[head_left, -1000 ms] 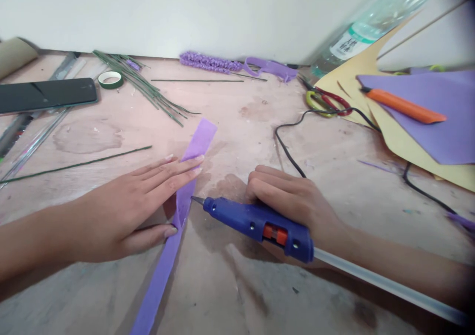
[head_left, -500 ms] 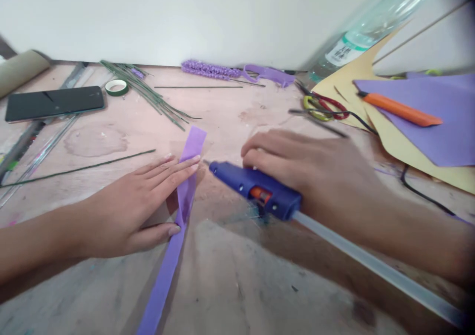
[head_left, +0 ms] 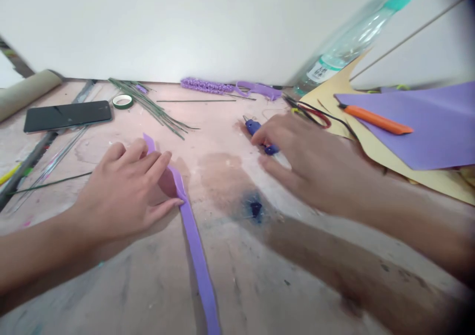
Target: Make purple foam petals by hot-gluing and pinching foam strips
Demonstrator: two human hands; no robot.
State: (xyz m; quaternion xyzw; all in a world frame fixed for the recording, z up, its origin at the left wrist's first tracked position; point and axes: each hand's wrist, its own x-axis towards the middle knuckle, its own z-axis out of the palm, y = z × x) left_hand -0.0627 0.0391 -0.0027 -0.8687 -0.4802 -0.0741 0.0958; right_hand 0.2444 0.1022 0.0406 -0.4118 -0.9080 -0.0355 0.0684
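Note:
A long purple strip (head_left: 196, 248), soft-looking like felt or foam, runs from the near edge up under my left hand (head_left: 124, 191). My left thumb presses the strip's edge while the curled fingers lie over its far part, whose tip shows beyond the knuckles. Farther back on the right, my right hand (head_left: 297, 152) is over a blue hot glue gun (head_left: 253, 126), its fingers around the body and thumb apart below. The gun's metal nozzle points away to the left; most of its body is hidden by the hand.
At the back left lie a phone (head_left: 69, 116), green tape (head_left: 122, 101) and green wire stems (head_left: 156, 110). A fuzzy purple piece (head_left: 206, 85) lies by the wall. On the right are a bottle (head_left: 343, 53), scissors (head_left: 315, 117), an orange cutter (head_left: 376, 119) and purple sheet (head_left: 426, 142).
My right hand has carried the glue gun back, away from the strip. My left hand has shifted left and curled its fingers, and the strip's far end now tilts left.

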